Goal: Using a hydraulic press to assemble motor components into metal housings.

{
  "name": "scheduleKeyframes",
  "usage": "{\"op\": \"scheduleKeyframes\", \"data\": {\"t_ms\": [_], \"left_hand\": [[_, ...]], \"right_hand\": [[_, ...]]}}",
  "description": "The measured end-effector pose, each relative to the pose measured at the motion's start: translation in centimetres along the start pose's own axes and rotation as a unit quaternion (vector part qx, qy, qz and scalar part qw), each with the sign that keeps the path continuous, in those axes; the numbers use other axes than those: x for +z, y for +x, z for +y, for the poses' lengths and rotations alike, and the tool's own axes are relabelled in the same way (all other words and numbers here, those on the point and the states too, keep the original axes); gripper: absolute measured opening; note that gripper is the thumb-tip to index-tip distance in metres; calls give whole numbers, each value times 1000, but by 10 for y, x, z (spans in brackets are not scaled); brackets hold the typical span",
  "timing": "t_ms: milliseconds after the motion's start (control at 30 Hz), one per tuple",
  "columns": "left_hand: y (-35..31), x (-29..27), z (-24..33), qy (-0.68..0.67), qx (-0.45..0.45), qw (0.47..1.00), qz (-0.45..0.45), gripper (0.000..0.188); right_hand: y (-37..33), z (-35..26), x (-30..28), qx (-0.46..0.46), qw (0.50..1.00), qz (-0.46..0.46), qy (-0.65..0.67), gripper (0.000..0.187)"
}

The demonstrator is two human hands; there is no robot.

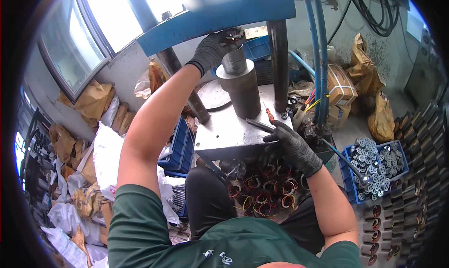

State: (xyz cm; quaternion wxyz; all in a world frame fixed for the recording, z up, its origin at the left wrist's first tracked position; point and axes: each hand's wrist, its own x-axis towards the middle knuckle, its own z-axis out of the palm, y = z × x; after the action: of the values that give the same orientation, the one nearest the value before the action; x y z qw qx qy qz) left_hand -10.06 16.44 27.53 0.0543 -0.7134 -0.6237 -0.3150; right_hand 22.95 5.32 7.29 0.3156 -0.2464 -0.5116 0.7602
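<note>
My left hand (211, 51), in a dark grey glove, reaches up under the blue crossbeam of a press. Its fingers close round a motor stator (235, 35) with pale windings, at the top of a stepped steel cylinder (241, 88); the fingers partly hide it. Lower down, at the right front of the press table (220, 136), my gloved right hand (298, 149) grips a dark metal rod (258, 125) that slants up to the left. A screwdriver with a red handle (269, 115) lies just beyond this hand.
Press columns (279, 64) flank the cylinder. Several wound stators (264, 193) with coloured wires lie below the table, between my legs. A blue crate of grey metal parts (369, 170) stands at right, near rows of metal cylinders (416, 174). Bags and brown paper (89, 193) pile up at left.
</note>
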Motion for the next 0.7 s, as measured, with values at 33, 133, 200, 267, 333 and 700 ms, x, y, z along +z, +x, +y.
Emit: {"op": "scheduleKeyframes", "data": {"t_ms": [33, 133, 200, 267, 333, 700], "left_hand": [[7, 1, -7, 7, -40, 999, -20, 51], [18, 8, -28, 106, -78, 990, -46, 52], [19, 13, -40, 68, -66, 995, -42, 56], [20, 14, -47, 31, -54, 997, -40, 59], [20, 12, -48, 20, -65, 996, -62, 68], [6, 9, -28, 77, -61, 995, -36, 66]], "right_hand": [[0, 1, -1, -7, 1000, -12, 24, 90], [-1, 0, -3, -1, 1000, -17, 20, 88], [-2, -1, -3, 1, 1000, -18, 17, 85], [-3, -2, -3, 3, 1000, -19, 16, 83], [-3, -2, -2, -14, 999, -21, 20, 77], [-1, 2, 2, -6, 1000, -15, 9, 63]]}}
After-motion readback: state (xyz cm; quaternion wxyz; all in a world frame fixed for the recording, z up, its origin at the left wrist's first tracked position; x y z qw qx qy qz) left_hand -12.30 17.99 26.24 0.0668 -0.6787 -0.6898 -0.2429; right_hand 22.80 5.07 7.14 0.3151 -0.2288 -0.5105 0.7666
